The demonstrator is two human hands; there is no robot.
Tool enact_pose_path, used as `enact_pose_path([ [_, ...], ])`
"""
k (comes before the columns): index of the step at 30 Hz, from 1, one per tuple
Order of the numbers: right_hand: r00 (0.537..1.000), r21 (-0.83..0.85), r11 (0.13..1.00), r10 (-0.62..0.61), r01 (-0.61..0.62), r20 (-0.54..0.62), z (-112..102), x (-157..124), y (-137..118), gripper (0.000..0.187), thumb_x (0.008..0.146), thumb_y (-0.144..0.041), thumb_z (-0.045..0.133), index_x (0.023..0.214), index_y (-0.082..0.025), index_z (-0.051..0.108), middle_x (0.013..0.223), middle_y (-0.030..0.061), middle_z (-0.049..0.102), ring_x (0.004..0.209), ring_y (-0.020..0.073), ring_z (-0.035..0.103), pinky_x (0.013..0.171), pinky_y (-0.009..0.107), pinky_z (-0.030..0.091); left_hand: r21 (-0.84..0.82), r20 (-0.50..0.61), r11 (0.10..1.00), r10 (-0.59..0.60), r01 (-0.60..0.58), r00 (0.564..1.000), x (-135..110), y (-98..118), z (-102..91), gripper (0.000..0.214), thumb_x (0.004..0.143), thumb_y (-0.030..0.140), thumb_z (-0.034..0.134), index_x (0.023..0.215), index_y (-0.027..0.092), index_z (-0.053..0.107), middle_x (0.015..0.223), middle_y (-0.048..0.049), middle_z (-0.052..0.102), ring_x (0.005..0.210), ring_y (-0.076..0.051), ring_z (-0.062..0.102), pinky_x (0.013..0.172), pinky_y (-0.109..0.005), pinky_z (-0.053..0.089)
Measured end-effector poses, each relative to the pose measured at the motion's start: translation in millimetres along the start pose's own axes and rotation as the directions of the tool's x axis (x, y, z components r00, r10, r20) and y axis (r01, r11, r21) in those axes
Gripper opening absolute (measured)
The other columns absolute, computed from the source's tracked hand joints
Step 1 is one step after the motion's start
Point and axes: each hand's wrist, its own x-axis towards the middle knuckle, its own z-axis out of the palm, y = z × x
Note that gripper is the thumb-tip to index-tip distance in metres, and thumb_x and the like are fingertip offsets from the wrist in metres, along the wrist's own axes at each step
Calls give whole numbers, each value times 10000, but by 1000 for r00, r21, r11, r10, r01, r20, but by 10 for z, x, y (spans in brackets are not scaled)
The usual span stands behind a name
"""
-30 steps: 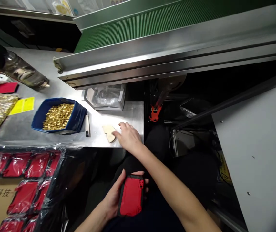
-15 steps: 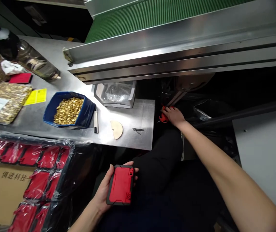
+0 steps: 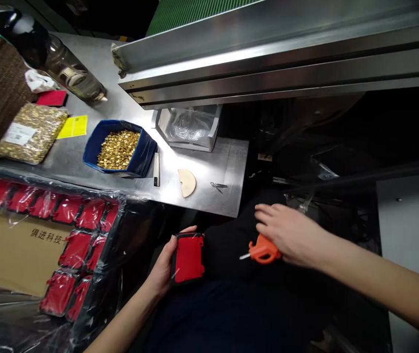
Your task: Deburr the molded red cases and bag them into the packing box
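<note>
My left hand (image 3: pixel 165 264) is closed round a red and black rectangular case (image 3: pixel 188 256), held upright over my lap. To its right, my right hand (image 3: pixel 290 233) grips an orange-handled tool (image 3: pixel 263 251) whose small metal tip points left toward the case. The two hands are about a hand's width apart. Beyond them, on the steel table (image 3: pixel 227 201), lie a pale half-round piece (image 3: pixel 187 182) and small tweezers (image 3: pixel 218 185).
A blue bin of small brass parts (image 3: pixel 119 148) and a white stick (image 3: pixel 156 168) stand on the table, a clear tray (image 3: pixel 189 128) behind them. Bagged red cases (image 3: pixel 73 235) fill a carton at left. A steel conveyor frame (image 3: pixel 268 54) overhangs the back.
My right hand left the table, took the orange tool from under the conveyor, and brought it down beside the case. The view has shifted so the table sits higher and further right.
</note>
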Motion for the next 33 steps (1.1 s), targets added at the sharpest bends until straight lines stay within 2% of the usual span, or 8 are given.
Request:
enact_pose_path([
  [6, 961, 123, 980, 125, -159, 246, -223, 23, -704, 186, 772, -251, 623, 891, -141, 714, 836, 117, 732, 720, 272, 708, 602, 360, 430, 251, 119, 944, 187, -212, 975, -102, -155, 7, 761, 837, 696, 676, 1421, 218, 579, 1352, -158, 694, 1168, -332, 664, 935, -386, 558],
  [10, 938, 176, 966, 123, -188, 325, -407, -53, -825, 145, 740, -270, 624, 757, -160, 717, 756, 124, 738, 678, 268, 712, 521, 330, 332, 315, 247, 918, 165, -240, 955, -261, -174, 42, 807, 830, 613, 738, 1500, 237, 493, 1413, -171, 644, 1252, -388, 618, 1044, -485, 512],
  [14, 919, 263, 948, 66, -179, 388, -652, -280, -897, 106, 700, -246, 610, 656, -192, 690, 621, 87, 686, 515, 204, 613, 472, 313, 316, 524, 338, 788, 157, -324, 928, -465, -78, 202, 929, 758, 292, 868, 1573, 266, 423, 1553, -145, 521, 1436, -415, 460, 1259, -575, 230],
  [18, 919, 289, 902, 224, -321, 323, -786, -483, -747, 81, 674, -267, 616, 623, -215, 650, 575, 76, 646, 473, 193, 546, 457, 303, 292, 654, 471, 639, 76, -406, 879, -606, -26, 406, 1145, 624, 199, 937, 1603, 303, 352, 1518, -133, 559, 1437, -416, 460, 1266, -618, 173],
  [22, 903, 322, 862, 292, -391, 315, -680, -555, -491, 122, 663, -281, 617, 559, -217, 605, 520, 49, 593, 422, 167, 483, 457, 298, 274, 352, 563, 914, -34, -202, 825, -576, -109, 356, 1169, 669, 450, 921, 1629, 335, 263, 1570, -159, 498, 1379, -434, 531, 1169, -653, 365],
  [26, 923, 455, 836, 145, -308, 357, -516, -595, -421, 189, 703, -364, 620, 584, -219, 643, 496, 21, 569, 429, 158, 478, 452, 303, 261, 97, 453, 990, 47, -102, 890, -474, -89, 197, 1022, 754, 654, 781, 1609, 338, 321, 1619, -160, 438, 1334, -445, 567, 1121, -665, 415],
  [29, 923, 429, 837, 209, -340, 323, -502, -569, -445, 135, 694, -328, 615, 640, -218, 672, 544, 24, 619, 459, 166, 515, 445, 293, 266, 509, 412, 824, 19, -248, 911, -476, 45, 290, 1074, 668, 269, 917, 1594, 328, 376, 1556, -140, 532, 1383, -412, 516, 1240, -624, 240],
  [33, 923, 273, 903, 251, -331, 291, -602, -411, -488, 81, 669, -247, 623, 610, -197, 646, 553, 49, 616, 486, 193, 560, 469, 295, 312, 681, 562, 583, -28, -443, 827, -480, 165, 604, 1049, 615, 86, 866, 1552, 321, 458, 1430, -108, 655, 1330, -424, 524, 1247, -635, 165],
])
